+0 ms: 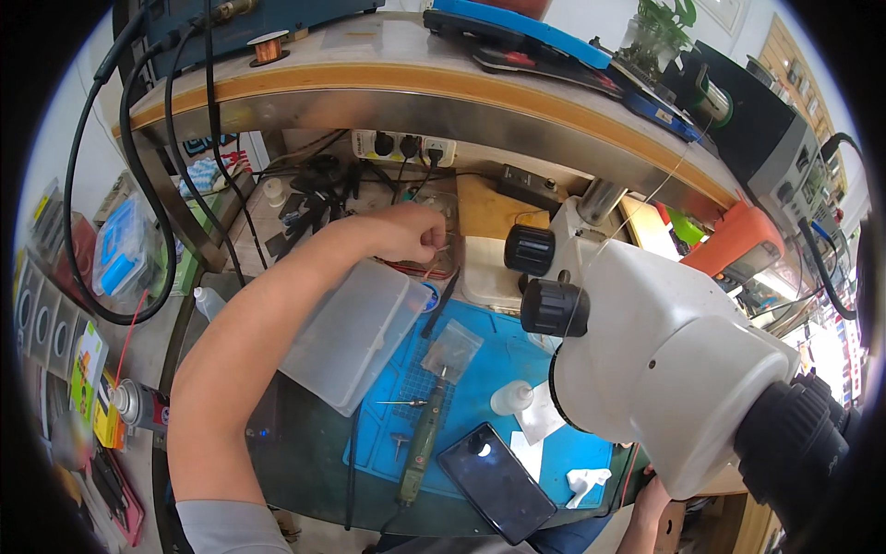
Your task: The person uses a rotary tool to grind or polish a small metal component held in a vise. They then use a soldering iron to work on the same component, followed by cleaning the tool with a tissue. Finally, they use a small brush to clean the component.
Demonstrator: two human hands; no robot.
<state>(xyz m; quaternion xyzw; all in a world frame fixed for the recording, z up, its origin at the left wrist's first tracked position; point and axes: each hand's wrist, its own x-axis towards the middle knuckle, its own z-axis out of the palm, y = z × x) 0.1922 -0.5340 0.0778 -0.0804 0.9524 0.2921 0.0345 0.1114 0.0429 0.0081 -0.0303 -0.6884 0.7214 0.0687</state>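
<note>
My left hand (415, 233) reaches far across the bench, past a translucent plastic box (355, 332). Its fingers are curled in a pinch near some red wires (429, 270); whatever they hold, if anything, is too small or hidden to name. My right hand (649, 503) is low on the right at the bench edge, beside the white microscope (660, 355), and its fingers are mostly out of sight. On the blue mat (480, 346) lie a green rotary tool (422, 452), a small clear bag (452, 351) and a black phone (496, 482).
A white bottle (511, 398) and a crumpled tissue (586, 485) are on the mat. Behind stand a power strip (404, 148) and a shelf (415, 88) with equipment. Black cables (152, 185) hang at the left. A spray can (138, 404) sits at the left edge.
</note>
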